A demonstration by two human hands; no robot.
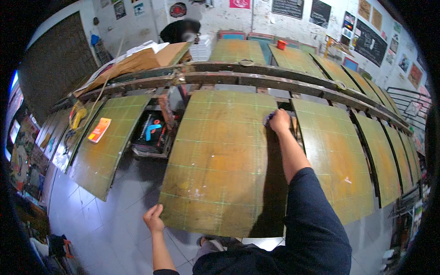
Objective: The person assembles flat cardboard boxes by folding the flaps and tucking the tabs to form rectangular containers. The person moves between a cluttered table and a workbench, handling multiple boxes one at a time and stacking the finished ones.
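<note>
olive-green board (220, 160) with pale grid lines, orange-brown stains; cloth (268, 119) seemingly dark blue.

A craft workshop is showing here: worn green gridded cutting boards (220, 160) are lying side by side under and beside both hands, resting on a long paint-stained rail (256, 75) beyond them. Posters and chalkboards (371, 41) are hanging on the scuffed far wall, above a grey tiled floor (119, 215).

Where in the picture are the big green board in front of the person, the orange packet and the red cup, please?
green board (215, 165): head view, middle of its gridded face.
orange packet (99, 129): head view, its centre, on the left board.
red cup (281, 44): head view, its side wall, on a far board.
</note>
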